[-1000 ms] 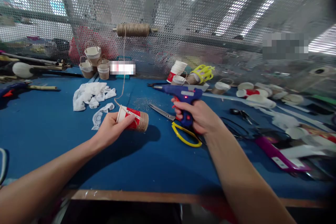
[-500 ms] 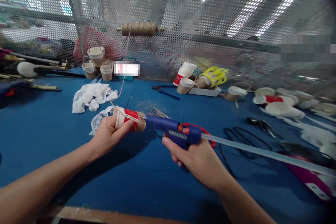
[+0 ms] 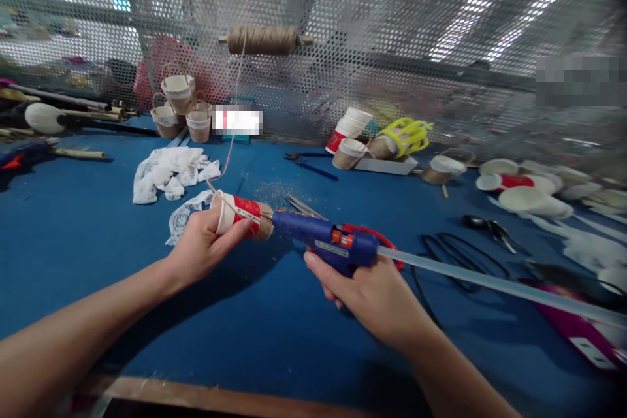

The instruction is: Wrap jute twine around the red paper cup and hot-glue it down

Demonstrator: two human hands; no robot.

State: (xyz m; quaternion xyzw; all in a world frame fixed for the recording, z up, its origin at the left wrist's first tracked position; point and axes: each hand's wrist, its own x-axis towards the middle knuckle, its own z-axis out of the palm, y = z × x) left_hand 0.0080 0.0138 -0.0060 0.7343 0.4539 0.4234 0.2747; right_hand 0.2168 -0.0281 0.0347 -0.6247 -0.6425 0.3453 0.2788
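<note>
My left hand [image 3: 198,245] is closed around a red and white paper cup [image 3: 246,210], tilted on its side with its base to the right. Brown twine covers the base end of the cup. From a twine roll [image 3: 263,40] on the mesh, a strand [image 3: 230,147] hangs down to the cup. A blue hot glue gun [image 3: 313,235] sits in my right hand [image 3: 365,284], whose fingers wrap round the handle. Its nozzle is at the twine-wrapped end of the cup. Out of its back runs a long clear glue stick [image 3: 455,276].
Scissors with red handles [image 3: 375,238] lie behind the glue gun. Pliers [image 3: 313,164], a black cable [image 3: 460,261] and a purple power strip [image 3: 571,326] are on the blue table. White crumpled cloth [image 3: 171,173] and small twine-covered buckets [image 3: 179,95] stand at left.
The view has tilted slightly, so the background sits a little higher. My hands, the cup and the glue gun keep nearly the same positions, nozzle still at the twine.
</note>
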